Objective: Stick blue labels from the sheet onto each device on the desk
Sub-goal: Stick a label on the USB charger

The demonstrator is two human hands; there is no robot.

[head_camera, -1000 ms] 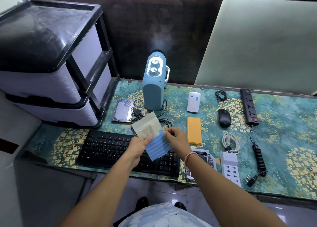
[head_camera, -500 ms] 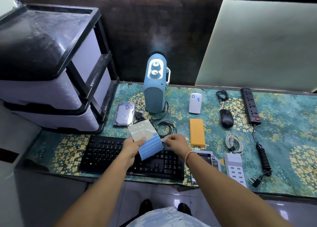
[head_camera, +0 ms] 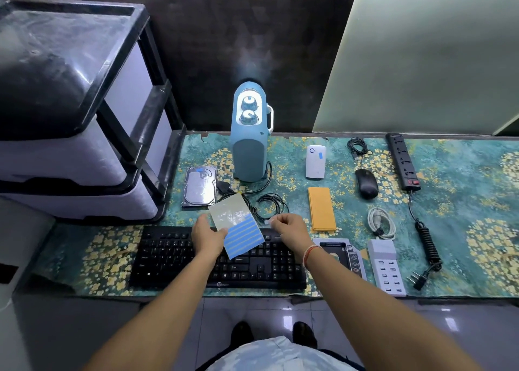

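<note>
1. While the left hand (head_camera: 209,234) grips the label sheet (head_camera: 238,224) by its left edge at the centre of the frame, above the keyboard (head_camera: 174,258), the sheet's upper part is bare backing and only its lower part carries blue strips.
2. The right hand (head_camera: 289,230), just right of the sheet, has its fingers curled and seems to pinch something small and pale; whether that is a peeled label is too small to tell.
3. 2 devices already show a blue mark: the white power bank (head_camera: 316,161) in the upper middle and the hard drive (head_camera: 200,186) to its left.
4. No label is visible on the keyboard, the orange power bank (head_camera: 321,209), the mouse (head_camera: 366,186), the power strip (head_camera: 403,160) at the right, the white USB charger (head_camera: 386,266) or the blue heater (head_camera: 248,134).
5. Judging by this, the task is in its early part, with most devices left.
</note>
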